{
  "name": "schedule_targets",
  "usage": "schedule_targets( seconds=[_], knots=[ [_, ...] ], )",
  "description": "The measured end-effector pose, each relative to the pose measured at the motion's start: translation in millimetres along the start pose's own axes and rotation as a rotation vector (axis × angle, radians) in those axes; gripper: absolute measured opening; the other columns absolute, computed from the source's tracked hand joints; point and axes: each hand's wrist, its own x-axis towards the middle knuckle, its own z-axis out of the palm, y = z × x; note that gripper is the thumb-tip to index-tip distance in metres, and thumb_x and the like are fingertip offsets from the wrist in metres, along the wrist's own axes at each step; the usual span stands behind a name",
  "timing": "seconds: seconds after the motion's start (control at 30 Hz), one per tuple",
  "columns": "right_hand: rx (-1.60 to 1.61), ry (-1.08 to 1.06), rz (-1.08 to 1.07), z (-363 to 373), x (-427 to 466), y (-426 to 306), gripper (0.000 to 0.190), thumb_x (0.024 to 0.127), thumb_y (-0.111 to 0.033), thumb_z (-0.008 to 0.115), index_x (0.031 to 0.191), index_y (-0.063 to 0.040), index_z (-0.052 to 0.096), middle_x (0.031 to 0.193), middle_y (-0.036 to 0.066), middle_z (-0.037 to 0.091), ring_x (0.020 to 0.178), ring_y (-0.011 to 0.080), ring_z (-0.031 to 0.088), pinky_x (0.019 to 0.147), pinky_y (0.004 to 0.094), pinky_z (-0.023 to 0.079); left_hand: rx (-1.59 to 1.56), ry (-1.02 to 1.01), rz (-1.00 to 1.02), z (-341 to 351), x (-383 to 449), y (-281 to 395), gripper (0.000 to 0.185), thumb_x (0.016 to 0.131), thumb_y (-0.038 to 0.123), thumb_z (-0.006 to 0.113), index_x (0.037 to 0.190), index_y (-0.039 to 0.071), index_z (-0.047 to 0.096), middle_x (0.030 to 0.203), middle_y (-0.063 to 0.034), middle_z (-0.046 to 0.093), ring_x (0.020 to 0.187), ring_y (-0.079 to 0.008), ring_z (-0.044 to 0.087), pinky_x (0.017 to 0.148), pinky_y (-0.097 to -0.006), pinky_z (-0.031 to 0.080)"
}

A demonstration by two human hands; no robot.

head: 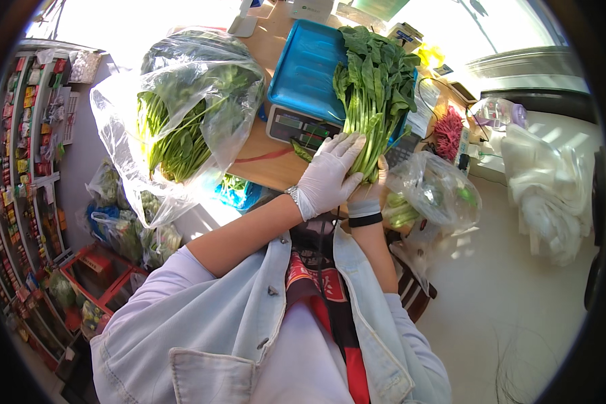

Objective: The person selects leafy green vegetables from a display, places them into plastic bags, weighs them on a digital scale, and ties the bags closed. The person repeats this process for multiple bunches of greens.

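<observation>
A bunch of leafy greens (pixel 376 86) with long pale stems lies partly over the blue tray (pixel 308 65) of a digital scale (pixel 293 126), leaves pointing away from me. My left hand (pixel 331 177), in a thin white glove, is laid across the stems from the left, thumb near their cut ends. Gripping the same stem ends from the right and below is my right hand (pixel 367 194), also gloved, with a dark band at the wrist; the stems hide part of it. A loose leaf (pixel 301 150) sits by the scale's front panel.
A large clear plastic bag (pixel 222 101) of similar greens stands left of the scale. Right of my hands are a bag of vegetables (pixel 429 192), a pink ruffled item (pixel 449 132), a power strip (pixel 463 144) and hanging plastic bags (pixel 545 197). Stocked shelves (pixel 28 177) line the left.
</observation>
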Motion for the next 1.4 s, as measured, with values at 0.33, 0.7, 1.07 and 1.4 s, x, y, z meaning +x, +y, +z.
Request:
schedule_targets(
  seconds=[0.33,0.7,1.07,1.4],
  knots=[
    [-0.024,-0.111,0.056,-33.9,-2.0,-8.4,0.065,0.093,-0.042,0.066,0.146,-0.010,0.047,0.143,0.013,0.055,0.128,0.0298,0.057,0.107,0.0455,0.049,0.138,-0.178,-0.068,-2.1,7.8,12.7,0.073,0.087,0.031,0.069,0.148,0.003,0.043,0.141,-0.0257,0.045,0.134,-0.0445,0.042,0.113,-0.0525,0.036],
    [0.425,-0.430,0.252,-11.4,4.1,-23.2,0.085,0.090,-0.028,0.068,0.157,-0.001,0.024,0.152,0.028,0.039,0.119,0.0338,0.057,0.096,0.0402,0.052,-0.489,0.381,-0.599,-8.7,-14.6,-67.7,0.027,0.094,0.005,0.061,0.120,-0.001,0.066,0.111,-0.0067,0.065,0.096,-0.0148,0.064,0.087,-0.0287,0.053],
    [0.493,-0.506,0.248,-10.0,6.5,-33.8,0.086,0.086,-0.027,0.074,0.157,-0.007,0.029,0.155,0.029,0.035,0.115,0.0334,0.060,0.093,0.0388,0.054,-1.062,0.194,-1.377,66.2,-58.8,-151.9,0.031,0.092,0.027,0.074,0.110,0.005,0.061,0.102,-0.0075,0.062,0.093,-0.0168,0.060,0.078,-0.0353,0.055],
    [0.521,-0.535,0.191,-14.9,4.9,-44.9,0.084,0.083,-0.024,0.077,0.156,-0.015,0.036,0.160,0.025,0.027,0.118,0.0339,0.058,0.093,0.0387,0.055,-0.796,0.538,-0.944,58.8,-50.1,-141.0,0.018,0.092,0.009,0.061,0.109,0.006,0.056,0.094,-0.0062,0.066,0.076,-0.0170,0.065,0.068,-0.0344,0.053]
  ],
)
